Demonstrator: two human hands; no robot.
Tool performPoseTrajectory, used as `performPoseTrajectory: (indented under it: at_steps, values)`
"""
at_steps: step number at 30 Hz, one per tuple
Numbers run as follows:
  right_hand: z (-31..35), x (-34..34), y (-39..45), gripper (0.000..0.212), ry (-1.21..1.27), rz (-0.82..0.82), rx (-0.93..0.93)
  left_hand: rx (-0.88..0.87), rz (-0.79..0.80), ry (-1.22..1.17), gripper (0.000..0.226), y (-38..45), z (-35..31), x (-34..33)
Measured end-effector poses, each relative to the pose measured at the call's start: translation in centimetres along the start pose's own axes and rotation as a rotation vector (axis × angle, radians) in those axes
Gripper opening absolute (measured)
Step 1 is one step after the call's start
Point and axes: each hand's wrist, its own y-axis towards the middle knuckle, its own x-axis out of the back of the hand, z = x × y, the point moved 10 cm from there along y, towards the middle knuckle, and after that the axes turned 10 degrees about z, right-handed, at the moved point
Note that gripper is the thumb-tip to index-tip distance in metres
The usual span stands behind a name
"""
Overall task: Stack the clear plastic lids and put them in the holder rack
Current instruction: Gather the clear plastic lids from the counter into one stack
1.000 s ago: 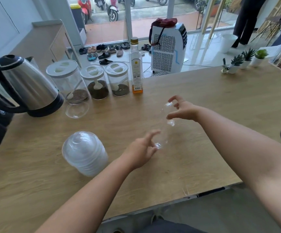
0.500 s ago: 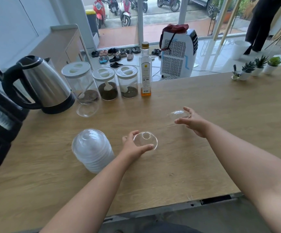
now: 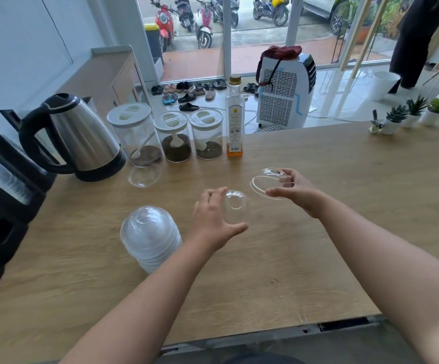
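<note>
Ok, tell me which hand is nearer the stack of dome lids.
Left. The left hand holds a lid just right of the stack of dome lids; the right hand is farther right.

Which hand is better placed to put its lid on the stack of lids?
The left hand. It holds a dome lid right beside the stack; the right hand is farther away.

A steel kettle stands at the left of the wooden counter. Right of it, three lidded jars line up beside a tall bottle. Small potted plants sit at the right edge; a white air cooler stands behind.
</note>
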Motion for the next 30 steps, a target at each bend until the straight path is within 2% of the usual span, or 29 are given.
performPoseTrajectory:
  at_steps: [2, 5, 8, 11, 16, 21, 25, 30]
  values:
    - [1.7, -0.8, 0.3, 0.104, 0.019, 0.006, 0.053, -0.038, -0.065, -0.007, 0.097, -1.4, -1.8, 2.9]
    - [4.0, -2.1, 0.8, 0.1, 0.029, 0.007, 0.124, -0.098, -0.173, -0.017, 0.095, -4.6, -3.0, 8.4]
    - [6.2, -4.2, 1.2, 0.097, 0.008, 0.036, 0.182, -0.022, -0.258, -0.004, 0.094, -7.7, -0.1, 13.9]
    - [8.6, -6.7, 1.5, 0.1, -0.043, 0.065, 0.244, 0.087, -0.261, -0.062, 0.095, -9.8, 4.6, 17.1]
    - [12.4, -11.5, 1.1, 0.099, -0.091, 0.135, 0.372, 0.127, -0.153, -0.075, 0.092, -10.1, 8.5, 16.1]
    - [15.7, -15.9, -1.2, 0.095, -0.12, 0.201, 0.479, 0.155, -0.1, -0.006, 0.101, -9.0, 10.4, 13.8]
    - [16.6, -19.0, -2.8, 0.095, -0.285, 0.237, 0.528, 0.156, -0.061, -0.019, 0.1, -8.6, 11.4, 12.1]
    - [15.7, -22.9, -4.0, 0.096, -0.448, 0.316, 0.53, 0.148, -0.085, -0.104, 0.106, -8.8, 12.4, 11.7]
